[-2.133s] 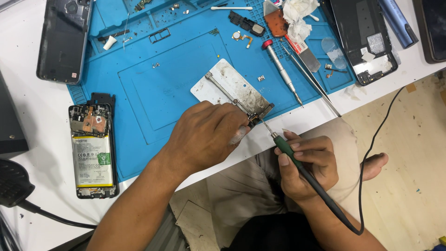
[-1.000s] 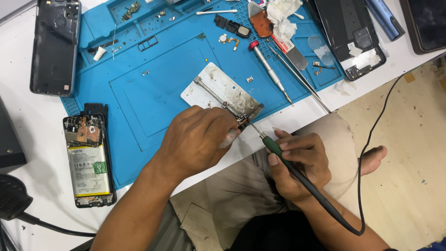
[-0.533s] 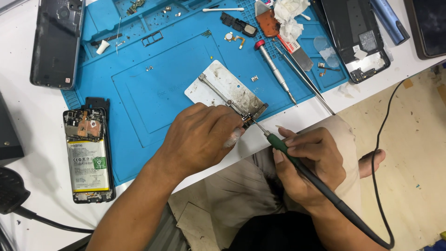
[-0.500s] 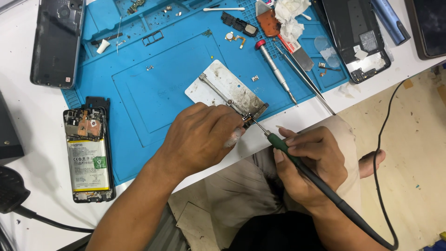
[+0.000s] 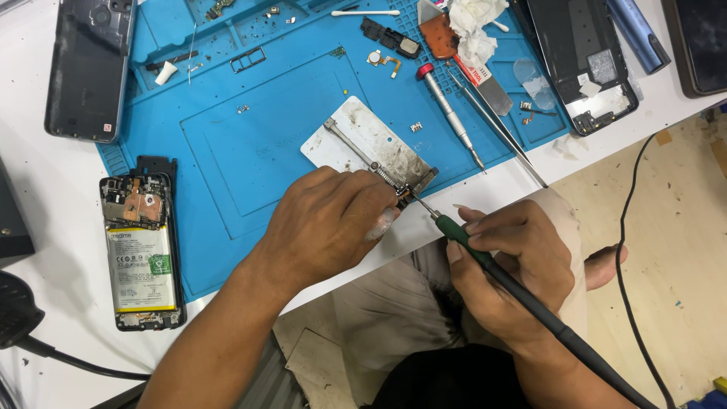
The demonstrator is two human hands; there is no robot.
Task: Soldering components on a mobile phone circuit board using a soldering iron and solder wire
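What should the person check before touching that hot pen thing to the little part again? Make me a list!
1. Right hand grips the soldering iron like a pen: ok.
2. Iron's tip meets the small part at the corner of the metal plate: ok.
3. Left hand steadies the work at the plate's edge: ok.
4. Left fingers clear of the hot tip: not ok, they sit very close.
5. Iron's cable hangs free off the table: ok.
6. Part clamped tight on the plate: cannot tell, the hand hides it.
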